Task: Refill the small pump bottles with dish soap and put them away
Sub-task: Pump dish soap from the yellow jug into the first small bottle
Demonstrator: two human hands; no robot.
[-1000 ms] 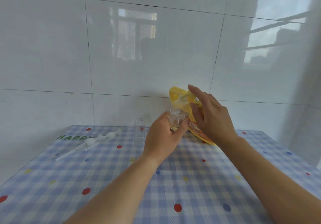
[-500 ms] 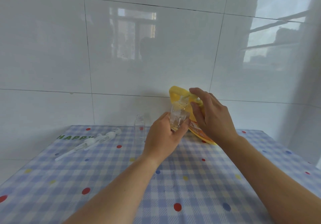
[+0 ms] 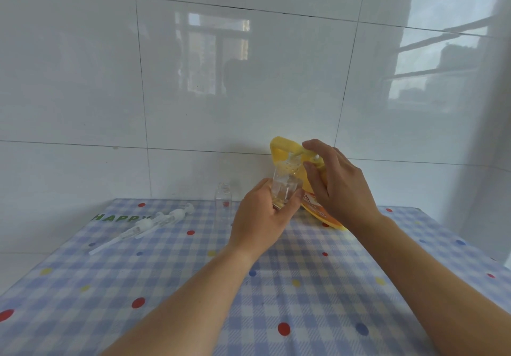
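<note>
Two-handed filling: grips small clear plastic bottle (image 3: 286, 189) in left hand (image 3: 262, 217), tips yellow soap pouch (image 3: 282, 148) with curled right hand (image 3: 340, 184); next calls for steady pouring.

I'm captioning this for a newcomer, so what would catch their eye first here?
Near the wall, the left hand grips a small clear bottle while the right hand holds a yellow pouch tilted at its mouth. Left of them an empty bottle stands uncapped, and two pumps lie farther left on the checked tablecloth.
</note>
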